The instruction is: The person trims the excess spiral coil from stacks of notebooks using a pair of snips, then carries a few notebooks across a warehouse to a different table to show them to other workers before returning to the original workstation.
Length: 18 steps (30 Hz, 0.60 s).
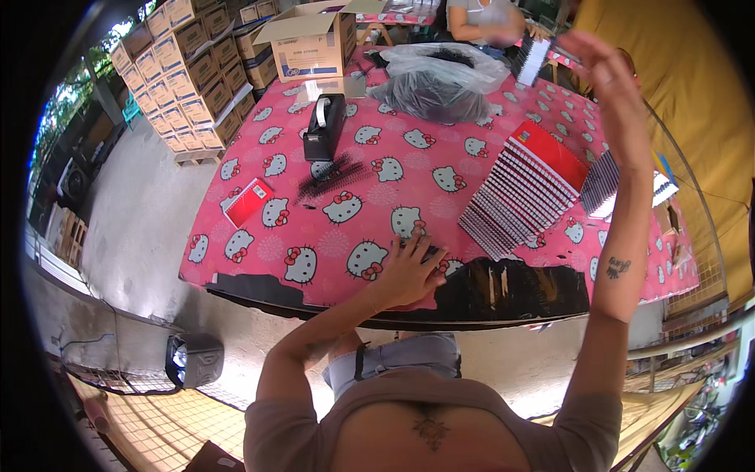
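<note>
My left hand (413, 267) lies on the table near its front edge, fingers spread, over a small dark thing (429, 253) I cannot make out. Raised at the far right is my right hand (617, 94), its fingers stretched out and slightly blurred. Just left of those fingertips stands a white block with dark coils along it (533, 63), like a stack of spiral notebooks. A fanned stack of red-covered spiral notebooks (523, 189) lies right of my left hand. Farther left are a single small red notebook (248, 203) and loose black binding coils (334, 179).
A pink patterned cloth (346, 244), torn along the front, covers the table. On it sit a black tape dispenser (324, 130), a plastic bag of dark coils (440, 86) and an open carton (314, 51). Stacked boxes (185, 75) rise at left; another person (484, 20) sits beyond.
</note>
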### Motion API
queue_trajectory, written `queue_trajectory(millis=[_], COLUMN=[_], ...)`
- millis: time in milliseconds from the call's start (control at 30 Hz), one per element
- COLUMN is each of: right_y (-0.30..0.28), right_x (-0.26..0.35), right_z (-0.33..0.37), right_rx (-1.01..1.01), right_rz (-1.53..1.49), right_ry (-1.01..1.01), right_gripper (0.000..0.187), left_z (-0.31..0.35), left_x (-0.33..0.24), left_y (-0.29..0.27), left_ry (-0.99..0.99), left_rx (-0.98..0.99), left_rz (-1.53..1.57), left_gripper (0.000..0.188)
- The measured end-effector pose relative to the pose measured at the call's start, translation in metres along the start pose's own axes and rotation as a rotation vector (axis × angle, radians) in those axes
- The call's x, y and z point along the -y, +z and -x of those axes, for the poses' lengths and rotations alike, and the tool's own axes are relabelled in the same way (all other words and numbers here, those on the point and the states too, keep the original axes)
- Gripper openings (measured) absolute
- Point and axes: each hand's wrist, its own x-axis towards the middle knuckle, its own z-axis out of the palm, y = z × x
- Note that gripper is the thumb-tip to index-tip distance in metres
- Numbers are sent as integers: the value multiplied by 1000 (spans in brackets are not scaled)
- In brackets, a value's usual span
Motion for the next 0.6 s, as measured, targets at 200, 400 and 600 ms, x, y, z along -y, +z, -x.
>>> queue_trajectory(millis=[200,400,600], right_y=[19,42,44], right_x=[-53,-85,-81], right_z=[20,35,34], right_rx=[520,611,638], right_rz=[228,275,389], right_ry=[106,83,25], right_gripper=[61,42,41], left_z=[7,-49,-103], left_x=[28,2,-18], left_y=[-14,-77,-83], left_ry=[-222,-517,-435], left_rx=[72,-138,-95], left_rz=[311,1428,1827], left_gripper=[46,43,47])
